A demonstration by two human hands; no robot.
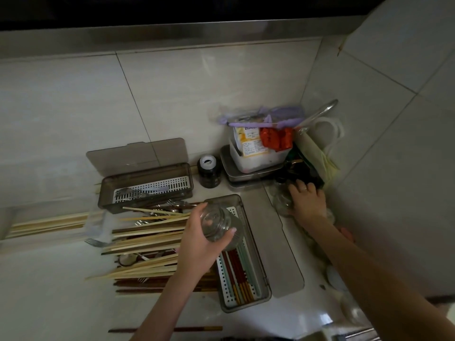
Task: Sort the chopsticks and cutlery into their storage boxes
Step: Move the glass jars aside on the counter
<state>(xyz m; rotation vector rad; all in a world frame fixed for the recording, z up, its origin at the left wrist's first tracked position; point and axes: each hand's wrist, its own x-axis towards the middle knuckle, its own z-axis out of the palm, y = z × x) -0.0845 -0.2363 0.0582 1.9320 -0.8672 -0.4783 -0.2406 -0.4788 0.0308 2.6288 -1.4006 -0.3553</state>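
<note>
Although two boxes stand open on the desk (61, 279), the sorting is judged to be at an early stage. The near box (261, 284) holds a few coloured chopsticks on its perforated tray; the far box (145, 187) holds a fork or two, with its lid (138, 153) raised behind it. Most of the work remains: a mixed pile (147, 244) of pale chopsticks, dark chopsticks, forks and a spoon lies loose between and to the left of the boxes, a further bundle (46, 225) lies at the left edge, and one dark chopstick (165, 329) lies alone near the front edge.

Neither hand is on cutlery. The left hand (199, 244) has its grip curled round a clear jar (219, 226), held above the far end of the near box. The right hand (306, 201) rests over a second glass (282, 200) in the right corner; whether the fingers close round it cannot be told.

Open room is limited. The corner behind the right hand is crowded with a tub (256, 153), a dark bottle (209, 172) and a flat tin (246, 175). The detached lid (273, 242) lies just beside the near box on its right. Bare desk remains at the near left. The loose chopstick ends overhang nothing visible, yet the pile touches both boxes, so lifting is judged safer than sliding.
</note>
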